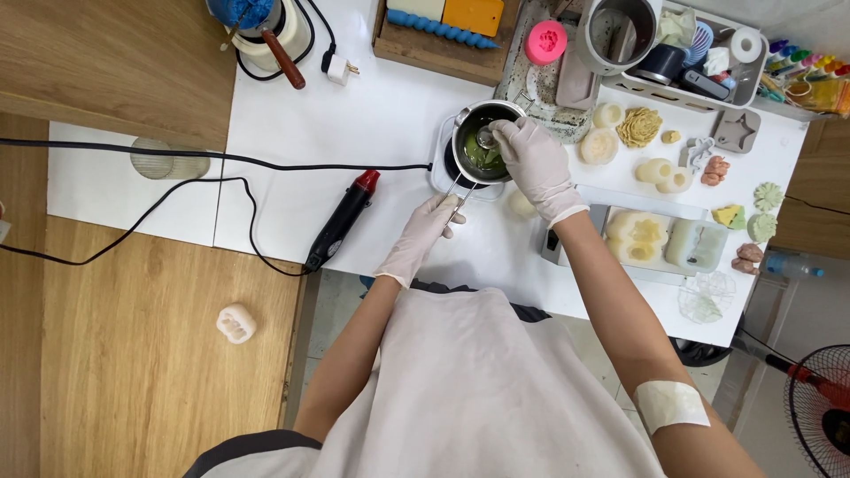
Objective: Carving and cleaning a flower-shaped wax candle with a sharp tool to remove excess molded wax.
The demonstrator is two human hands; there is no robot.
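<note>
A white flower-shaped mould [236,323] is seen on the wooden floor, well left of the melting pot [482,142]; a black heat gun with a red tip [343,219] is laid on the white table [390,115], left of the pot; the left hand [428,227], gloved, is closed around the pot's wire handle [454,196], just below the pot; the pot, holding green wax, is set on a small hotplate near the table's middle; the right hand [534,162], gloved, is curled at the pot's right rim, a metal spoon [485,136] pinched in its fingers above the wax; pale silicone moulds [639,239] are noted right of the pot.
</note>
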